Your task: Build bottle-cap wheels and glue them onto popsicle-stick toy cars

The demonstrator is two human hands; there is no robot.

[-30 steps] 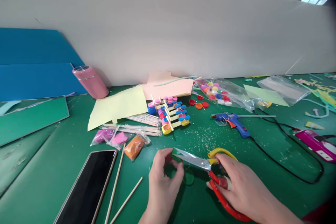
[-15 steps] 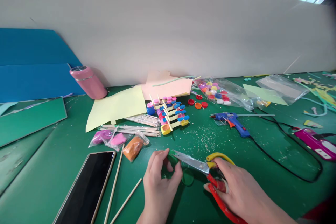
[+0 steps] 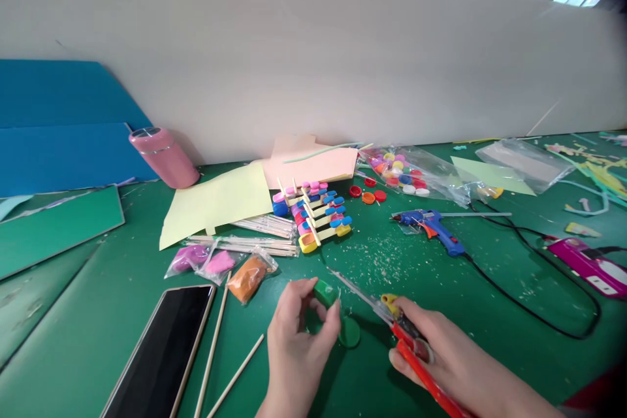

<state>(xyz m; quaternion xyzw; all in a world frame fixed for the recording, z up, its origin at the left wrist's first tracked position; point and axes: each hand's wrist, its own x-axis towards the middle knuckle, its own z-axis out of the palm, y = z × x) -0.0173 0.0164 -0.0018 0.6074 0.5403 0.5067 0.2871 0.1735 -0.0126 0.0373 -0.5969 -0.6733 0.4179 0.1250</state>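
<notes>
My left hand [image 3: 300, 339] pinches a green bottle cap [image 3: 324, 292] between thumb and fingers, just above the table. In my right hand [image 3: 445, 349] is a pair of scissors [image 3: 360, 292] with red and yellow handles. Their metal blades point up and left, a short gap to the right of the cap, and look nearly closed. Below the blades a flat green disc [image 3: 349, 332] lies on the table, close to my left thumb. Beyond my hands stands a small craft [image 3: 321, 212] of sticks and coloured pieces.
At left lie a phone [image 3: 161, 353], wooden sticks [image 3: 236, 375] and bagged orange clay [image 3: 249, 279]. A pink bottle [image 3: 166, 158] stands behind. To the right are a blue glue gun [image 3: 434, 228] with its cord and a bag of coloured caps [image 3: 406, 173]. Loose red caps [image 3: 379, 196] sit nearby.
The scissors have come away from the green bottle cap and turned, now off to its right. My left hand has stayed in place, still gripping the cap.
</notes>
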